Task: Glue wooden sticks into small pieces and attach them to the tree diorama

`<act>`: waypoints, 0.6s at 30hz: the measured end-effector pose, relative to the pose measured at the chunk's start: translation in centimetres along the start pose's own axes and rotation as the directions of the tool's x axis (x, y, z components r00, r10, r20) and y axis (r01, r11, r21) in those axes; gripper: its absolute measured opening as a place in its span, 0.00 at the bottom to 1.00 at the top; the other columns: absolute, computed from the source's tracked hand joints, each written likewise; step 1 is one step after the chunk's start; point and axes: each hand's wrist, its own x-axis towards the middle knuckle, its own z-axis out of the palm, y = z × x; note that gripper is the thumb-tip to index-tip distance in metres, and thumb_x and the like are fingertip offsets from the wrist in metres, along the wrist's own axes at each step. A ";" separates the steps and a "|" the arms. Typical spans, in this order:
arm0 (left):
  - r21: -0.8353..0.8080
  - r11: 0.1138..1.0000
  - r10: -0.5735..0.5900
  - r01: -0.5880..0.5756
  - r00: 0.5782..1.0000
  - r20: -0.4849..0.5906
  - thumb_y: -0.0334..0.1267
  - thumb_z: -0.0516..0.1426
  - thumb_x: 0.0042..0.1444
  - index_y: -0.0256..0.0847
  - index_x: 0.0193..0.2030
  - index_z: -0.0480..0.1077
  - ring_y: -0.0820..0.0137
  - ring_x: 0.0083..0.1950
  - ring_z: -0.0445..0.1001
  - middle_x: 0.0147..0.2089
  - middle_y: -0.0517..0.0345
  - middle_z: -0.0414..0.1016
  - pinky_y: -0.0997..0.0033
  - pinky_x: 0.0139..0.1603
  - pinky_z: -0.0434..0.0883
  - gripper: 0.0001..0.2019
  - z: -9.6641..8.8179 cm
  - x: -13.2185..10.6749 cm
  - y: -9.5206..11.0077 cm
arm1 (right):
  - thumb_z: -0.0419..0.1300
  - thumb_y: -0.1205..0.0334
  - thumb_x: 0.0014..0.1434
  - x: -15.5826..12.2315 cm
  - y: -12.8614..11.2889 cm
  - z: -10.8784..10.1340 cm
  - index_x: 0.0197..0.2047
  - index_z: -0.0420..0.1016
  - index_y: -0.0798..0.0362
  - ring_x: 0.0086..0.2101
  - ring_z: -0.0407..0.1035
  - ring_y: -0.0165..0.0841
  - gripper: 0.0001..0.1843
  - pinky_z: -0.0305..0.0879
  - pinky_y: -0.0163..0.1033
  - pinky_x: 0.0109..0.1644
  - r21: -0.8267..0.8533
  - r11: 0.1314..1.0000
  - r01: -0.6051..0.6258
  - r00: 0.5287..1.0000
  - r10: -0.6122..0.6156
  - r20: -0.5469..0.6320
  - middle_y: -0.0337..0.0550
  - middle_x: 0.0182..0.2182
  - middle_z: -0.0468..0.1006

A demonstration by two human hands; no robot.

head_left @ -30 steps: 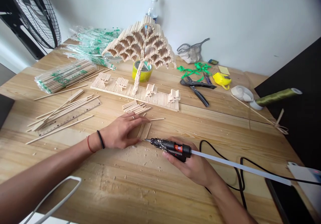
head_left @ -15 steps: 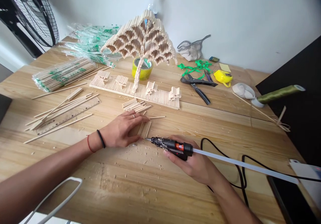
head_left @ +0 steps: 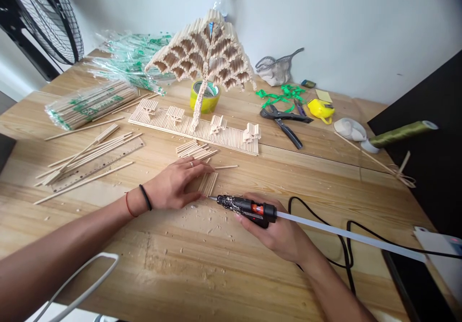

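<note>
My right hand (head_left: 276, 228) is wrapped round a black hot glue gun (head_left: 245, 208) with a long white glue stick (head_left: 346, 235) running out of its back. Its nozzle points left and meets the near end of a small row of short wooden sticks (head_left: 208, 184) lying side by side. My left hand (head_left: 178, 181) steadies that row, thumb at the near end and fingers at the far end. A loose pile of short sticks (head_left: 195, 149) lies just beyond my left fingers. Behind stands a tree-like stick model (head_left: 202, 52) on a long slatted base (head_left: 234, 141) bearing several small stick pieces.
Long sticks and a clear ruler (head_left: 101, 165) lie at left, near a bagged stick bundle (head_left: 92, 103). Pliers (head_left: 285, 122), a yellow tape measure (head_left: 320, 110) and green scraps (head_left: 281, 96) lie back right. A black cable (head_left: 342, 242) loops beside my right arm. A phone (head_left: 415, 283) lies at right.
Both hands and the glue gun stay almost still, with the nozzle at the same end of the stick row. The whole view has shifted very slightly.
</note>
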 end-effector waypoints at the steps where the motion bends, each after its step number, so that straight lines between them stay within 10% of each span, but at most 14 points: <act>1: -0.004 1.000 0.005 -0.005 1.000 0.001 0.37 0.63 0.63 0.36 0.64 0.67 0.51 0.60 0.76 0.61 0.38 0.77 0.47 0.63 0.73 0.24 0.0 0.0 0.0 | 0.64 0.50 0.65 0.0 -0.1 0.0 0.47 0.85 0.48 0.46 0.82 0.47 0.14 0.77 0.52 0.57 0.003 1.000 -0.003 1.000 0.003 0.005 0.46 0.44 0.88; 18: -0.009 1.000 0.014 -0.014 1.000 -0.013 0.37 0.63 0.64 0.37 0.65 0.67 0.53 0.60 0.76 0.60 0.40 0.78 0.47 0.62 0.74 0.23 -0.2 0.0 0.1 | 0.64 0.56 0.66 0.6 -0.9 0.0 0.47 0.83 0.48 0.42 0.83 0.43 0.10 0.77 0.46 0.53 0.058 0.998 0.035 0.999 -0.034 -0.028 0.43 0.43 0.89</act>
